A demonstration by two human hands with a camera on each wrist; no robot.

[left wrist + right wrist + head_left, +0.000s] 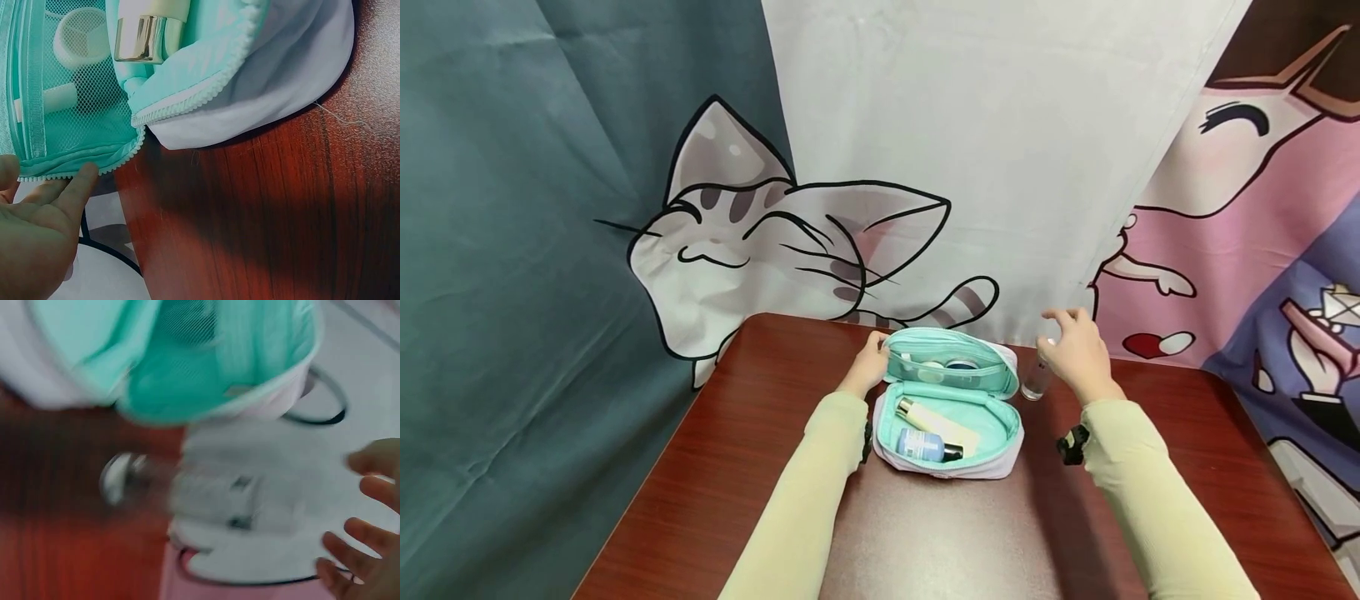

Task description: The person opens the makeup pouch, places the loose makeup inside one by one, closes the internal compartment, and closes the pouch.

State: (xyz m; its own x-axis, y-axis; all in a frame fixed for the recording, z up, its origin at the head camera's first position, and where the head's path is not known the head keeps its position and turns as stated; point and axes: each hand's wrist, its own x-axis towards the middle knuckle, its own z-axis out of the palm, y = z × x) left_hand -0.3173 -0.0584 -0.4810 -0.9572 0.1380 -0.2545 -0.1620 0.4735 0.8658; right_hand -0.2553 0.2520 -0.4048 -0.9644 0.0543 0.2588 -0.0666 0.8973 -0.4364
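Note:
A white cosmetic bag (951, 471) with mint-green lining lies unzipped on the table, its lid raised at the back. My left hand (867, 365) pinches the zippered left edge of the lid (69, 164), thumb and fingers on either side. Inside the bag's base lie a cream tube (938, 423) with a gold cap and a small blue bottle (920, 445) with a black cap. Just right of the bag stands a clear bottle (1034, 381), blurred in the right wrist view. My right hand (1078, 354) is beside its top, fingers spread apart from it.
Behind the lid's mesh pocket (103, 122) sit a round white container (81, 37) and other small items. The reddish-brown table (760, 467) backs onto a cloth (1000, 150) printed with cartoon figures.

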